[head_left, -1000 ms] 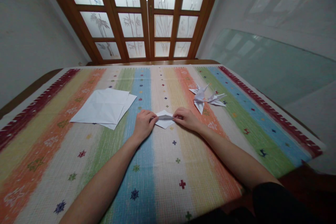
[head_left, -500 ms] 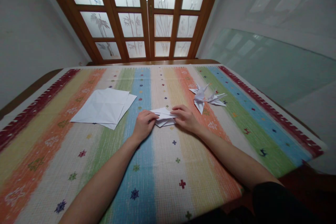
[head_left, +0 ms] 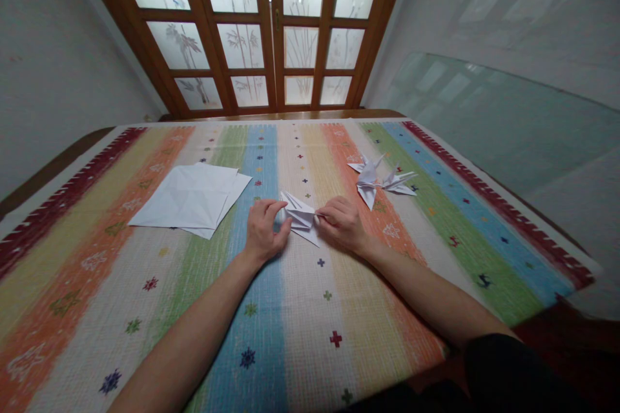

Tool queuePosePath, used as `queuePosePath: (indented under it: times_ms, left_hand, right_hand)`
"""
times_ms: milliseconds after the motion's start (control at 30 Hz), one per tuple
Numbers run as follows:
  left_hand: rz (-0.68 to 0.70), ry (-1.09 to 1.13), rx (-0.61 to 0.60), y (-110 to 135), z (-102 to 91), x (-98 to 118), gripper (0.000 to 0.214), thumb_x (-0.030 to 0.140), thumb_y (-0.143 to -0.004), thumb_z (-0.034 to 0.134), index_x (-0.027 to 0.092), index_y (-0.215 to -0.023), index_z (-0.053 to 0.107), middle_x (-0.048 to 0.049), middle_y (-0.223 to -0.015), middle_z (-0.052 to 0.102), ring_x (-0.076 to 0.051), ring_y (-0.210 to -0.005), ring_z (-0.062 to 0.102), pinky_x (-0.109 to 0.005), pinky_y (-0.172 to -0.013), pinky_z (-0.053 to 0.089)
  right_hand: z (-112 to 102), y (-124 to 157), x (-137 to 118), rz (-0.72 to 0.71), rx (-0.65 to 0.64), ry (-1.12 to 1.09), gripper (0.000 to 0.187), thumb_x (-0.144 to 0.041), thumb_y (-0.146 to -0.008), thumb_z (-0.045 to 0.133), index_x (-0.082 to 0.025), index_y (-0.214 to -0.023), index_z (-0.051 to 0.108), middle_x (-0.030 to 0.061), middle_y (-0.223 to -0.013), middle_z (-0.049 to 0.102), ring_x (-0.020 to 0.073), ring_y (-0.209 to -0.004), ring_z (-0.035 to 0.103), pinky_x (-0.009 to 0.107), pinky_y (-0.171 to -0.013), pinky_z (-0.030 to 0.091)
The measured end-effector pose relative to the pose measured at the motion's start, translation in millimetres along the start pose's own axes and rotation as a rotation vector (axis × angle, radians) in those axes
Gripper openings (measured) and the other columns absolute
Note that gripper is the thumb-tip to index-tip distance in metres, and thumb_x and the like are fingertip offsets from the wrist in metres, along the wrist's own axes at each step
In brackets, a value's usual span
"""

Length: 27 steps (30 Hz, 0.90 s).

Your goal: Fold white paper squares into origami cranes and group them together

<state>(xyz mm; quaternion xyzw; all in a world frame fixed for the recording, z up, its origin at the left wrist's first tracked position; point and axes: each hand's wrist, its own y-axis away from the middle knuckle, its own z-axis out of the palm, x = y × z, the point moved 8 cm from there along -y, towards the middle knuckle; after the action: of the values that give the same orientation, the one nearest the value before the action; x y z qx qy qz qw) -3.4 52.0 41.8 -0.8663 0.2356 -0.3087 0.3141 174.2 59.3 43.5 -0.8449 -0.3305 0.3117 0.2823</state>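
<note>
A folded white paper piece (head_left: 301, 214) lies between my hands at the middle of the table, with several pointed layers standing apart. My right hand (head_left: 340, 222) pinches its right-hand tip between thumb and fingers. At the paper's left edge is my left hand (head_left: 266, 229), thumb and index finger apart in a loose curve; the fingertips are close to the folds, perhaps touching them. Folded paper cranes (head_left: 368, 179), also white, rest beyond my right hand. Left of my left hand lies a small stack of flat white paper sheets (head_left: 186, 197), with crease marks on the top one.
A striped, patterned tablecloth (head_left: 300, 310) covers the table. Wooden doors with frosted panes (head_left: 249, 45) stand beyond the far edge. A glass panel (head_left: 504, 110) leans along the right wall.
The folded paper has turned and its layers have opened out, one point now facing toward me. My left thumb and index finger have spread apart; my right fingers have closed into a pinch.
</note>
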Motion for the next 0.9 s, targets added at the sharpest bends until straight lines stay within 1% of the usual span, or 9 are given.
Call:
queuePosePath:
  times_ms: [100, 267, 333, 467, 567, 600, 667, 800, 900]
  left_hand:
    - [0.011, 0.021, -0.102, 0, 9.4, 1, 0.030, 0.034, -0.085, 0.057, 0.017, -0.109, 0.060, -0.0094, -0.095, 0.063, -0.024, -0.089, 0.056, -0.039, -0.080, 0.046]
    - [-0.016, -0.031, -0.150, -1, 17.6, -5, 0.016, 0.020, -0.084, 0.054, 0.019, -0.093, 0.067, -0.0080, -0.092, 0.063, -0.024, -0.090, 0.056, -0.039, -0.083, 0.046]
    - [-0.022, -0.067, -0.121, 0, 16.0, -6, 0.017, 0.014, -0.080, 0.055, 0.020, -0.090, 0.068, -0.0075, -0.093, 0.063, -0.025, -0.091, 0.056, -0.040, -0.083, 0.045]
    - [-0.067, -0.120, -0.002, 1, 2.6, -10, 0.034, 0.002, -0.071, 0.052, 0.022, -0.093, 0.068, -0.0086, -0.105, 0.062, -0.028, -0.102, 0.054, -0.045, -0.088, 0.042]
    - [-0.121, -0.103, 0.115, 0, -12.3, -16, 0.033, 0.003, -0.073, 0.049, 0.021, -0.094, 0.067, -0.0099, -0.107, 0.061, -0.029, -0.106, 0.053, -0.049, -0.093, 0.040]
    - [-0.121, -0.085, 0.121, -1, -14.0, -16, 0.030, 0.006, -0.076, 0.050, 0.021, -0.097, 0.066, -0.0102, -0.109, 0.062, -0.029, -0.108, 0.053, -0.050, -0.095, 0.039]
    - [-0.048, -0.019, 0.011, -3, -5.9, -11, 0.028, 0.017, -0.081, 0.053, 0.021, -0.106, 0.064, -0.0106, -0.115, 0.062, -0.029, -0.111, 0.054, -0.050, -0.097, 0.040]
    - [0.200, 0.099, -0.394, 3, 29.4, 12, 0.030, 0.030, -0.084, 0.061, 0.022, -0.112, 0.064, -0.0092, -0.115, 0.067, -0.026, -0.111, 0.058, -0.045, -0.095, 0.045]
    - [0.201, 0.068, -0.478, 7, 40.6, 12, 0.018, 0.029, -0.088, 0.059, 0.023, -0.103, 0.068, -0.0079, -0.106, 0.070, -0.024, -0.101, 0.062, -0.042, -0.088, 0.048]
  right_hand:
    - [0, 2, -12, -0.059, 0.019, 0.054, 0.016, -0.019, -0.087, 0.055, -0.021, -0.079, 0.068, 0.0056, -0.070, 0.063, 0.0197, -0.070, 0.053, 0.036, -0.068, 0.042]
    - [11, 5, -16, -0.088, -0.083, 0.073, 0.015, -0.019, -0.086, 0.055, -0.023, -0.085, 0.070, 0.0059, -0.075, 0.064, 0.0215, -0.077, 0.054, 0.039, -0.074, 0.042]
    - [14, 6, -16, -0.111, -0.129, 0.034, 0.014, -0.019, -0.085, 0.056, -0.023, -0.086, 0.070, 0.0058, -0.078, 0.065, 0.0217, -0.080, 0.055, 0.039, -0.076, 0.041]
    - [19, 3, -10, -0.157, -0.228, -0.052, 0.015, -0.015, -0.084, 0.056, -0.023, -0.079, 0.068, 0.0034, -0.082, 0.071, 0.0207, -0.085, 0.059, 0.039, -0.080, 0.040]
    - [19, -2, 5, -0.113, -0.258, -0.082, 0.019, -0.008, -0.081, 0.058, -0.022, -0.071, 0.065, 0.0020, -0.083, 0.074, 0.0203, -0.086, 0.062, 0.040, -0.085, 0.039]
    - [19, -3, 11, -0.087, -0.268, -0.094, 0.020, -0.006, -0.079, 0.059, -0.022, -0.069, 0.065, 0.0019, -0.083, 0.074, 0.0207, -0.088, 0.062, 0.041, -0.087, 0.039]
    - [20, -6, 23, -0.037, -0.306, -0.119, 0.023, -0.002, -0.076, 0.061, -0.022, -0.065, 0.064, 0.0019, -0.085, 0.075, 0.0218, -0.095, 0.063, 0.042, -0.090, 0.040]
    - [23, -9, 37, 0.009, -0.359, -0.151, 0.026, 0.001, -0.074, 0.061, -0.022, -0.063, 0.065, 0.0019, -0.086, 0.075, 0.0227, -0.103, 0.063, 0.043, -0.092, 0.043]
    - [21, -9, 42, 0.005, -0.310, -0.131, 0.027, 0.001, -0.074, 0.058, -0.021, -0.060, 0.063, 0.0029, -0.090, 0.075, 0.0232, -0.104, 0.063, 0.044, -0.092, 0.045]
